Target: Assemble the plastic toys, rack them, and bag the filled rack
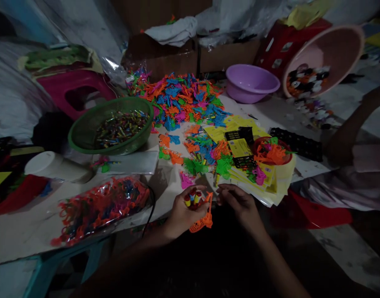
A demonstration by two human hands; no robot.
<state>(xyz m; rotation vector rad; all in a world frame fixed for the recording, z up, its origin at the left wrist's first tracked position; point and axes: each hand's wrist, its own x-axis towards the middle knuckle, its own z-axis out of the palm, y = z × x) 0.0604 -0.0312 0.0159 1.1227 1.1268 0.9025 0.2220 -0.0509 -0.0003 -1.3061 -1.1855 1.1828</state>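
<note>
My left hand [190, 211] is closed around an orange plastic toy [202, 222] with a mesh part, which sticks out below the thumb. Several small red, yellow and blue tubes [196, 198] are held in the same palm. Just to the right, my right hand [237, 203] has its thumb and fingertips pinched together; whatever they hold, if anything, is too small and dark to make out. Beyond the hands lie green toys [196, 166], a pink toy [186, 180] and more orange and blue pieces on the white table [165, 190].
Behind is a large heap of colourful plastic toys [180, 97]. A green basin [76, 134] of small tubes, a bagged bundle [103, 207] and a white cup [58, 167] stand left. A purple basin [252, 85], yellow cards [270, 186] and a co-worker's arm [351, 128] are right.
</note>
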